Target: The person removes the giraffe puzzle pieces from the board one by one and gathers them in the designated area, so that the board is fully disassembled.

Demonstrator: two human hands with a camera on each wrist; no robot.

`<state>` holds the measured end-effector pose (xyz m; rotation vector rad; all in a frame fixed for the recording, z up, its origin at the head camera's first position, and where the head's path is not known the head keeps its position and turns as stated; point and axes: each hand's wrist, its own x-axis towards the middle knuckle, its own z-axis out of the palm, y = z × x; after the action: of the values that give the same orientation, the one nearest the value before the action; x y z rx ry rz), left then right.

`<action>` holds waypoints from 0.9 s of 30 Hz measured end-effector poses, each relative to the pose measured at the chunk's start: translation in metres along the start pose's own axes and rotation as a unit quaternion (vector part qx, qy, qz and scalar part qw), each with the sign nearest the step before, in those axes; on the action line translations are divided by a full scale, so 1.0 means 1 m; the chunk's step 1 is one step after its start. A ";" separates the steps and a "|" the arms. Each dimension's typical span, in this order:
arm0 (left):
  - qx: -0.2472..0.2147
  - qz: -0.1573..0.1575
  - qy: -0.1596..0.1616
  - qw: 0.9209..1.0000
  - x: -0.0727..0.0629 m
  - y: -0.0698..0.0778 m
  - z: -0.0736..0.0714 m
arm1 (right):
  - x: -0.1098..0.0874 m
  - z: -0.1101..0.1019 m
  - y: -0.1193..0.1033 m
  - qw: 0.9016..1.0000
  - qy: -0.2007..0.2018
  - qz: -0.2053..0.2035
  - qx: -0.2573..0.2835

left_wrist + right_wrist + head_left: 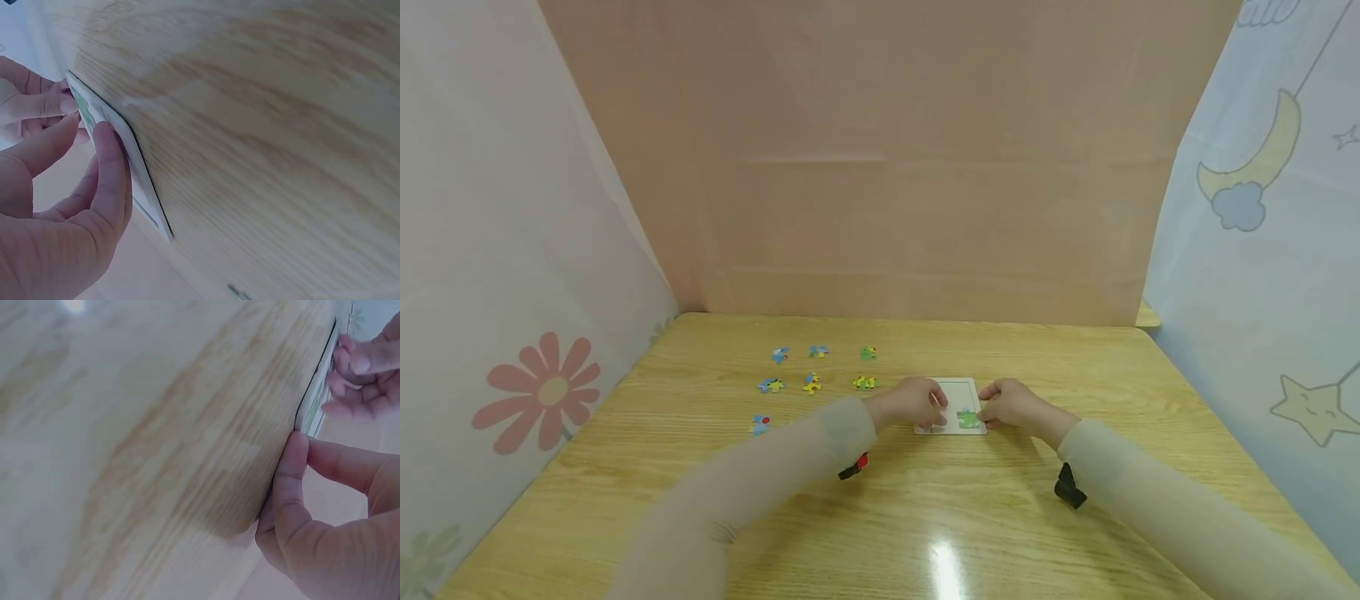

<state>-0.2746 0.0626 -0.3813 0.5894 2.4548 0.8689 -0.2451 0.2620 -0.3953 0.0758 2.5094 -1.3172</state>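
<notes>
A white puzzle board (957, 390) lies on the table with a green puzzle piece (967, 418) at its near right corner. My right hand (1013, 406) holds the board's right edge, thumb and forefinger meeting at the corner in the right wrist view. From the left, my left hand (916, 402) reaches over the board. Its thumb and forefinger stand apart in the left wrist view, the fingertips (103, 130) close to or touching the board's surface. I see nothing between them. The board's near left part is partly hidden by this hand.
Several loose puzzle pieces lie left of the board, among them a yellow one (865, 382), a green one (868, 352) and a blue one with a red dot (761, 425). A pinkish cloth wall (880, 208) closes off the table's (1000, 517) back; patterned cloths flank it.
</notes>
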 end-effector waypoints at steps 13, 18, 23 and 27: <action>-0.018 0.026 0.027 0.999 0.011 0.016 0.016 | 0.001 -0.001 0.002 1.000 0.003 0.002 0.006; -0.032 0.023 0.026 0.999 0.013 0.017 0.019 | -0.001 -0.001 -0.001 1.000 0.003 0.009 0.007; -0.040 0.011 0.037 0.998 0.012 0.018 0.022 | -0.001 0.000 0.000 1.000 0.003 0.014 0.011; -0.048 -0.002 0.051 0.998 0.010 0.021 0.022 | -0.002 0.000 -0.001 1.000 0.005 0.013 0.009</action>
<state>-0.2654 0.0929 -0.3849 0.5169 2.4874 1.0309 -0.2436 0.2620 -0.3939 0.1196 2.4967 -1.3309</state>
